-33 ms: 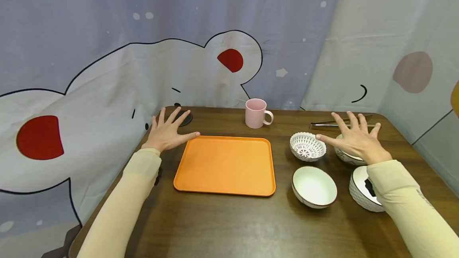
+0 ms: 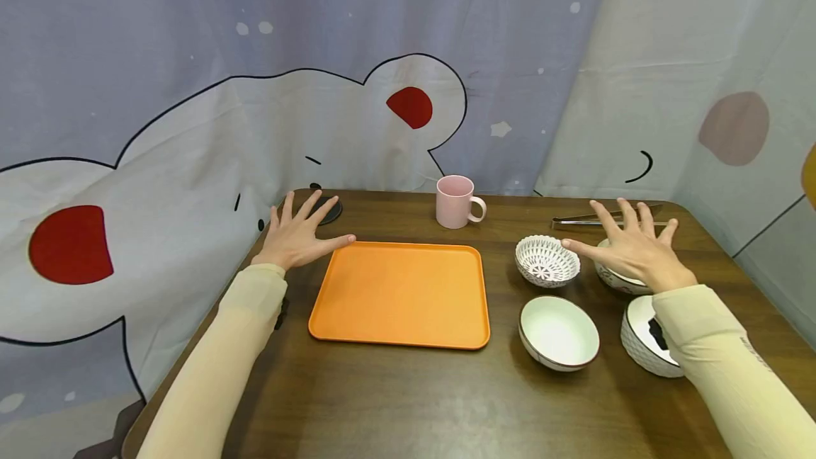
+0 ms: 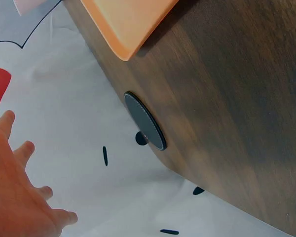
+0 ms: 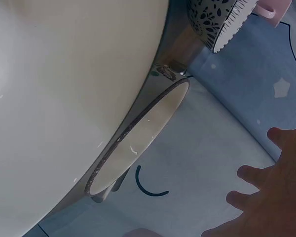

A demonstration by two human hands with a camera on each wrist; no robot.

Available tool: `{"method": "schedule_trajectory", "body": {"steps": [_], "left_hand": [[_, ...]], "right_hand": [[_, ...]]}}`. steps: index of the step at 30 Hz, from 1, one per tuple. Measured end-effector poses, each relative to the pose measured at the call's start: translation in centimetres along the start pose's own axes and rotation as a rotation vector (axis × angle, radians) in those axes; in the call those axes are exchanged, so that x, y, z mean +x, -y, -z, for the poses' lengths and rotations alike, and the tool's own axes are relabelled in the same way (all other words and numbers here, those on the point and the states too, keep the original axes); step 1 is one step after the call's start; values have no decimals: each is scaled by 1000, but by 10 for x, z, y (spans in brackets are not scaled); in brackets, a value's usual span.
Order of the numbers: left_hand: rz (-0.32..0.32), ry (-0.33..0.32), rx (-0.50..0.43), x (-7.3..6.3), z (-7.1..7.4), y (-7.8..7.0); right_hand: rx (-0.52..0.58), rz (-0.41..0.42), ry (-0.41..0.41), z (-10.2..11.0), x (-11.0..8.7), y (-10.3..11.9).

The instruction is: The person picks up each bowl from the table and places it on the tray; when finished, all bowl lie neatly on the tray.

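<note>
My left hand [image 2: 295,236] is held with fingers spread by the far left corner of an orange tray [image 2: 401,295], its thumb tip over the tray's edge in the head view. Just beyond those fingers lies a round black coaster [image 3: 145,120]. Spread likewise, my right hand [image 2: 634,250] hovers on the right among several bowls and holds nothing. It partly hides a patterned bowl [image 2: 621,280]. Left of it sits a white lattice bowl [image 2: 547,261]; nearer stand a pale bowl with a dark rim [image 2: 559,333] and a textured white bowl [image 2: 637,338], partly covered by my sleeve.
A pink mug [image 2: 454,202] stands at the table's back edge, handle to the right. Metal tongs [image 2: 576,219] lie at the back right, partly behind my right fingers. A printed curtain [image 2: 357,133] hangs behind the brown wooden table [image 2: 408,402].
</note>
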State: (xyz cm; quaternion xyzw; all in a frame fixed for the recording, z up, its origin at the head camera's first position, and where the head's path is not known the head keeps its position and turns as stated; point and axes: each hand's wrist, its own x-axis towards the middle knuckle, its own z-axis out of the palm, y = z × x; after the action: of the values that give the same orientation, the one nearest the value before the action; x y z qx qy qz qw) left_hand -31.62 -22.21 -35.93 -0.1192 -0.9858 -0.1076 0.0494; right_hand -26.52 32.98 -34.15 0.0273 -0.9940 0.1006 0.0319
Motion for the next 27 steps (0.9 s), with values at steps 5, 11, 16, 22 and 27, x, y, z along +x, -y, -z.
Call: {"method": "schedule_trajectory", "body": {"steps": [5,11,16,22,27], "left_hand": [[29,33,4,-5,-3,-2],[174,313,-210,-34,-10,-6],[305,500,-467,-59,-30,-6],[339,475,-669,-64,-42,-5],[356,455,-729,-65,-43,0]], "right_hand": [[7,-1,5,-4,-2,-3],[16,3,-3,-4,-17,-5],[0,-11,-37,-2,-35,-8],[-12,2,-79,2,-50,-8],[8,9,-55,3,-58,-6]]}}
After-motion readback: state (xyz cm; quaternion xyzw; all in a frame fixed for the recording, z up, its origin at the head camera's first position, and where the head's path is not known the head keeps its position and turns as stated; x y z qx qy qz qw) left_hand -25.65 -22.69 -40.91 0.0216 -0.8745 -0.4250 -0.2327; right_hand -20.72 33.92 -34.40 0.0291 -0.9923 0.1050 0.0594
